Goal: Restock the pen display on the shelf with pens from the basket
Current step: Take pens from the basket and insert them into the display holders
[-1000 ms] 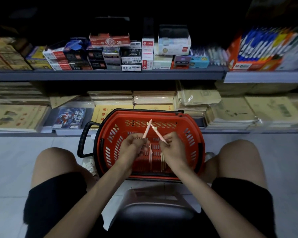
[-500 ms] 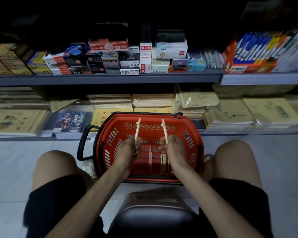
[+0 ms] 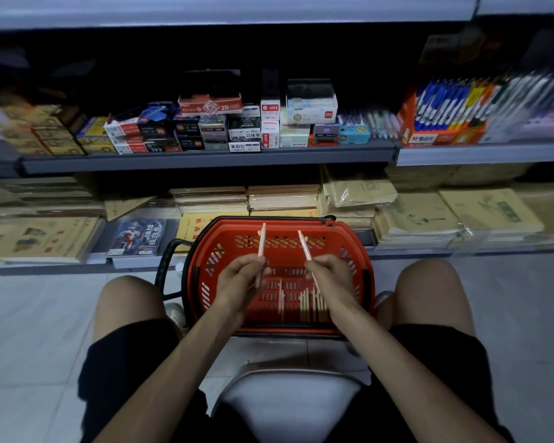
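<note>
A red plastic basket (image 3: 359,251) stands on the floor between my knees, with several pale pens (image 3: 311,303) lying on its bottom. My left hand (image 3: 239,278) grips one pale pink pen (image 3: 262,239) that points up and away. My right hand (image 3: 328,273) grips another pale pen (image 3: 304,241), tilted up to the left. Both hands hover over the basket, a little apart. On the middle shelf, right of centre, a row of pens (image 3: 370,123) stands in a display beside an orange box of blue pens (image 3: 442,113).
The middle shelf (image 3: 205,159) holds small stationery boxes (image 3: 237,129). The bottom shelf carries stacks of yellowish notebooks (image 3: 413,215). The basket's black handle (image 3: 168,270) sticks out to the left. I sit on a stool (image 3: 288,401) on a tiled floor.
The two pens were crossed over the basket a second ago; my hands have since drawn apart and lifted slightly. My view has tilted up, so more shelving shows.
</note>
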